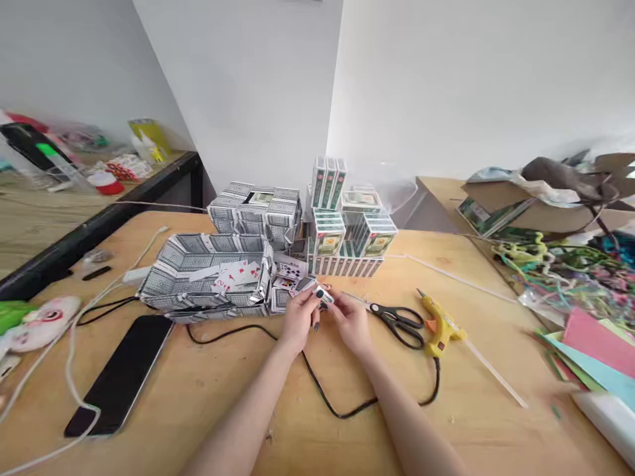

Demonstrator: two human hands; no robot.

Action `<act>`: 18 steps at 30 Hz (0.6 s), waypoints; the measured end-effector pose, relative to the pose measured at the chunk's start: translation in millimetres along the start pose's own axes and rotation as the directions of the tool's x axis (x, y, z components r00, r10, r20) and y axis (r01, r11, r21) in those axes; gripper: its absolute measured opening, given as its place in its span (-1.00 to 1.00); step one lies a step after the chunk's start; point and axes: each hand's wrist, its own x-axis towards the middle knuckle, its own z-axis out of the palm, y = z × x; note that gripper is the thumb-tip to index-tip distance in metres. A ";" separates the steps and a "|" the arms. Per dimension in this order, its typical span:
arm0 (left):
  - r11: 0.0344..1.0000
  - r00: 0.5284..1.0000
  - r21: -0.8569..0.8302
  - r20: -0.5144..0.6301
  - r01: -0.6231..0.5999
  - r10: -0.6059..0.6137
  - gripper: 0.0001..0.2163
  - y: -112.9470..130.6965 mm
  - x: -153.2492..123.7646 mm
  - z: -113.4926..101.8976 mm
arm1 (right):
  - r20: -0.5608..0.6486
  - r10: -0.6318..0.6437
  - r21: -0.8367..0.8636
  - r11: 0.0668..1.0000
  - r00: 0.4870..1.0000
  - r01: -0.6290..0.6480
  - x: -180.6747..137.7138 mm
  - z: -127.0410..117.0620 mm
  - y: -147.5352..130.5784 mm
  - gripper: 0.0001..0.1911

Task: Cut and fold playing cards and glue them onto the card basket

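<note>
My left hand (299, 318) and my right hand (353, 322) meet at mid-table, fingers closed on a small playing card (323, 295) that looks folded. Just beyond my fingers lie loose playing cards (290, 270), some face up. To the left stands an open box built of folded cards (181, 254), with several cards (238, 273) lying inside. Black-handled scissors (401, 324) rest right of my right hand, their blades partly hidden behind it. Farther right lies a yellow glue gun (439, 324) with a clear glue stick (496, 373) in its back.
Behind the box sits a second card-built block (258, 215). Boxed card decks (327, 235) are stacked beside it. A black cord (322, 390) loops across the table near my forearms. A phone (124, 373) and white cable (72, 357) lie left; coloured paper (600, 344) lies right.
</note>
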 end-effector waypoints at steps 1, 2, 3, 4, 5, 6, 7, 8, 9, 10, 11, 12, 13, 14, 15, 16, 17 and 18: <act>1.000 1.000 -0.012 0.004 0.001 -0.001 -0.64 1.7 -0.4 0.9 | -0.030 -0.023 -0.014 1.000 0.999 0.022 -0.5 0.1 0.6 -0.69; 1.000 1.000 -0.019 0.005 0.000 0.000 -0.63 3.3 -0.8 1.7 | -0.057 -0.042 -0.024 0.999 0.997 0.040 -1.0 0.1 1.1 -0.72; 1.000 1.000 -0.022 0.005 -0.002 0.002 -0.63 4.4 -1.1 2.5 | -0.083 -0.057 -0.032 0.998 0.995 0.054 -1.2 0.0 1.5 -0.76; 1.000 1.000 -0.019 0.003 -0.005 0.005 -0.62 5.1 -1.3 3.1 | -0.108 -0.067 -0.036 0.997 0.992 0.064 -1.3 -0.2 1.7 -0.78; 1.000 1.000 -0.011 -0.001 -0.007 0.007 -0.61 5.4 -1.4 3.6 | -0.131 -0.078 -0.042 0.996 0.988 0.073 -1.2 -0.5 1.7 -0.81; 1.000 1.000 0.002 -0.007 -0.013 0.013 -0.61 5.3 -1.5 4.0 | -0.153 -0.080 -0.040 0.996 0.985 0.075 -0.9 -0.7 1.5 -0.83; 1.000 1.000 0.019 -0.014 -0.022 0.022 -0.61 5.0 -1.5 4.3 | -0.171 -0.073 -0.027 0.997 0.983 0.069 -0.4 -0.9 0.9 -0.84; 0.999 0.999 0.038 -0.024 -0.034 0.035 -0.60 4.7 -1.5 4.3 | -0.184 -0.055 -0.004 0.998 0.981 0.055 0.0 -0.8 0.1 -0.85; 0.997 0.998 0.058 -0.037 -0.049 0.051 -0.60 4.6 -1.5 4.2 | -0.192 -0.027 0.031 0.999 0.981 0.033 0.5 -0.6 -1.0 -0.85; 0.995 0.996 0.082 -0.052 -0.064 0.068 -0.60 4.8 -1.6 4.0 | -0.196 0.010 0.073 0.997 0.981 0.005 1.0 -0.2 -2.3 -0.83; 0.991 0.994 0.110 -0.067 -0.078 0.086 -0.60 5.4 -1.7 3.6 | -0.198 0.050 0.117 0.993 0.979 -0.027 1.4 0.2 -3.7 -0.80; 0.986 0.991 0.140 -0.081 -0.092 0.104 -0.60 6.3 -1.7 3.1 | -0.198 0.090 0.158 0.986 0.976 -0.059 1.7 0.6 -5.1 -0.77; 0.980 0.989 0.169 -0.087 -0.101 0.117 -0.62 7.4 -1.8 2.5 | -0.194 0.127 0.192 0.977 0.973 -0.089 2.1 0.9 -6.5 -0.75; 0.976 0.988 0.189 -0.090 -0.106 0.125 -0.64 8.5 -1.8 2.0 | -0.187 0.158 0.221 0.968 0.970 -0.115 2.4 1.0 -7.5 -0.75; 0.974 0.988 0.198 -0.091 -0.107 0.127 -0.67 9.6 -1.7 1.5 | -0.177 0.182 0.246 0.960 0.967 -0.136 2.8 0.7 -8.3 -0.76; 0.975 0.988 0.196 -0.094 -0.103 0.124 -0.70 10.4 -1.5 1.2 | -0.168 0.202 0.273 0.950 0.965 -0.152 3.3 0.3 -8.7 -0.77; 0.978 0.988 0.185 -0.099 -0.097 0.116 -0.72 11.0 -1.3 1.0 | -0.163 0.220 0.308 0.938 0.962 -0.162 3.8 -0.3 -8.7 -0.77; 0.981 0.989 0.170 -0.104 -0.087 0.106 -0.74 11.3 -1.1 1.0 | -0.157 0.239 0.352 0.920 0.958 -0.171 4.4 -1.0 -8.4 -0.76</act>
